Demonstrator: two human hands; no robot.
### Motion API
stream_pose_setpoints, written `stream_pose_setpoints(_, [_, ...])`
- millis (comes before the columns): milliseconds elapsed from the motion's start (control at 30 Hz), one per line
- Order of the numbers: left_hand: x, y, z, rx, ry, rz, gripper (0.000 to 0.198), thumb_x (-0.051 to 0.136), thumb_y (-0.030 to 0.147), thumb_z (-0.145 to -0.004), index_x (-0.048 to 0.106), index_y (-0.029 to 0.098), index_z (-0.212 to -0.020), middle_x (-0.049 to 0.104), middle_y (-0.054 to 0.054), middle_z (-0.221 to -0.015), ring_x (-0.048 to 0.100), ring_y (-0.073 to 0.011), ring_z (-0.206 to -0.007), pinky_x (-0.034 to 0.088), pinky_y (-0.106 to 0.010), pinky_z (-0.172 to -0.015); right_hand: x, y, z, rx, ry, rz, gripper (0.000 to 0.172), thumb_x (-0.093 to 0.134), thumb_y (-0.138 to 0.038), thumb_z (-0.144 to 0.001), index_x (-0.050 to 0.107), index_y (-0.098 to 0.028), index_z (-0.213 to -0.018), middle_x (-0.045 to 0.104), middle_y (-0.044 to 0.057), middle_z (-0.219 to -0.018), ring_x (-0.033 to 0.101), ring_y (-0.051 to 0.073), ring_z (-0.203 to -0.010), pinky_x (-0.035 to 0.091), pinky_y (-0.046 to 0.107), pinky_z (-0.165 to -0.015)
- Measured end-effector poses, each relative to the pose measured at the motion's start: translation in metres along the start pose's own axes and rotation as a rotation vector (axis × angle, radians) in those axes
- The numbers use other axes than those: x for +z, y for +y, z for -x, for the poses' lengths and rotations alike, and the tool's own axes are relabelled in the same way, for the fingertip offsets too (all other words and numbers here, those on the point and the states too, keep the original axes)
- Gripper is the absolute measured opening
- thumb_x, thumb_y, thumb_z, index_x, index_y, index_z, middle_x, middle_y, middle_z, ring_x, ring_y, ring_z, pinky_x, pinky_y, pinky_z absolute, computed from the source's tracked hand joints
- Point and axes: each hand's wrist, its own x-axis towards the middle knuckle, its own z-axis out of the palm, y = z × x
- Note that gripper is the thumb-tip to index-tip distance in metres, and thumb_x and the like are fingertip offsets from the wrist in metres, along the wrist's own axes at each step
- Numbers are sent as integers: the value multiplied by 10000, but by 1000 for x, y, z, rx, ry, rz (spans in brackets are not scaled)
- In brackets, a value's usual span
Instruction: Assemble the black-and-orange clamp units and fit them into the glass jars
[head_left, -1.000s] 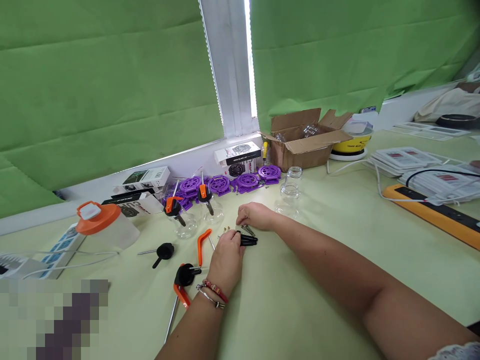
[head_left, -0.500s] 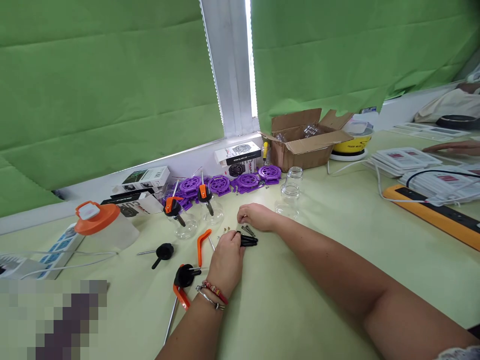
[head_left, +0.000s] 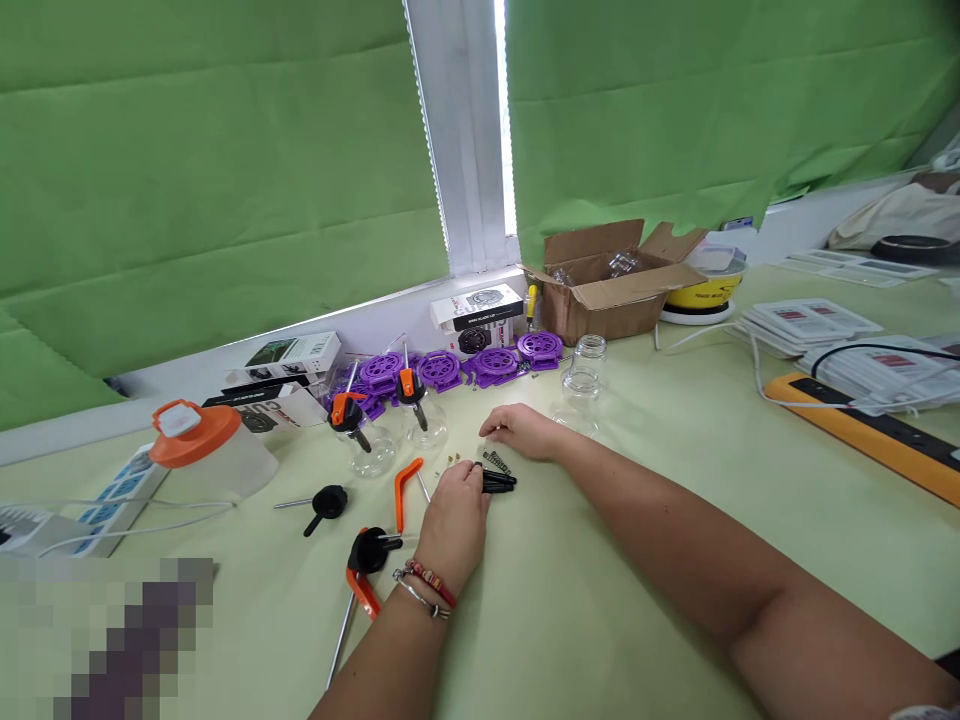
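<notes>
My left hand [head_left: 452,508] is closed over the near ends of some slim black plastic parts [head_left: 498,482] lying on the table. Its fingertips are partly hidden behind the hand. Just beyond, my right hand [head_left: 519,431] hovers low with its fingers bent and slightly apart, and nothing shows in them. Several small metal springs [head_left: 496,461] lie between the two hands. Tiny brass-coloured pieces [head_left: 454,458] sit past my left hand. To its left are an orange handle [head_left: 403,495] and a black round part with a crank and rod [head_left: 371,550].
Two glass jars with black-orange tops [head_left: 371,455] stand ahead, before a row of purple plastic discs [head_left: 439,370]. A clear glass jar [head_left: 583,380] stands beyond my right hand. Behind it is an open cardboard box [head_left: 607,300]. An orange-lidded jug [head_left: 214,450] stands left; a power strip [head_left: 870,425] lies right.
My right hand has shifted slightly to the right and its fingers have loosened. My left hand stays at the black parts. A person's hand at the far right has left the view.
</notes>
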Motion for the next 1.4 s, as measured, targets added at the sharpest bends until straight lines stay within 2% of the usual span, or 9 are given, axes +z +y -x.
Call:
stream_pose_setpoints(100, [-1,1,0,-1,-9,0,180,455,98,-824,583,163,-932,581,-99,-1024,521,-224,-1029,452,-357,-881,1,-4,-1,-110,-68,81,193,613,-147,-763,736,-212,-896,673,32,-939,614,139,-810,451,233,-778])
stream_pose_setpoints(200, [-1,1,0,-2,-14,-1,175,450,97,-828,581,165,-923,580,-94,-1008,529,-214,-1000,450,-347,-874,1,-8,-3,-159,-103,165,199,610,-111,-743,749,-221,-834,669,19,-891,599,131,-771,432,221,-731])
stream_pose_setpoints(367, [-1,1,0,6,-11,-6,172,461,95,-824,576,167,-930,577,-89,-1000,524,-215,-1007,440,-348,-887,4,-10,-3,-199,-82,232,199,564,-110,-768,735,-211,-794,667,15,-880,587,132,-773,404,218,-704])
stream_pose_setpoints(500, [-1,0,0,7,-9,-7,171,464,90,-819,575,177,-918,574,-83,-999,524,-212,-1008,438,-347,-887,3,-12,-1,-174,-62,272,187,548,-97,-763,712,-187,-777,657,29,-870,573,135,-744,399,228,-683])
stream_pose_setpoints(633, [-2,1,0,9,-9,-4,171,453,94,-828,577,177,-911,571,-83,-982,531,-208,-978,451,-341,-860,-3,-18,3,-188,-80,69,179,564,-75,-756,706,-175,-797,631,27,-885,576,122,-764,435,222,-739])
stream_pose_setpoints(767, [-1,1,0,15,-5,-12,188,431,93,-841,584,181,-908,571,-77,-963,536,-200,-951,458,-333,-837,-6,-22,8,-223,-229,-68,168,618,-62,-714,724,-183,-761,610,25,-905,578,124,-812,454,224,-794])
stream_pose_setpoints(1033, [-1,0,-1,4,-2,9,176,460,102,-831,589,181,-921,571,-74,-973,530,-203,-978,448,-342,-863,-4,-16,10,-146,-239,-147,177,628,-77,-697,735,-177,-796,629,26,-898,590,122,-803,462,224,-796])
stream_pose_setpoints(1233, [2,2,-1,1,14,-4,171,461,120,-838,585,179,-939,575,-79,-982,527,-208,-991,447,-344,-866,-9,-16,14,43,-160,-261,162,590,-165,-737,712,-163,-844,680,12,-791,597,134,-737,468,236,-713])
stream_pose_setpoints(1400, [3,5,-2,0,14,-22,169,465,128,-836,585,177,-946,580,-83,-1017,521,-218,-1006,442,-350,-878,-8,-15,20,206,-108,-266,169,595,-146,-715,691,-156,-853,632,-11,-630,562,114,-594,449,216,-589])
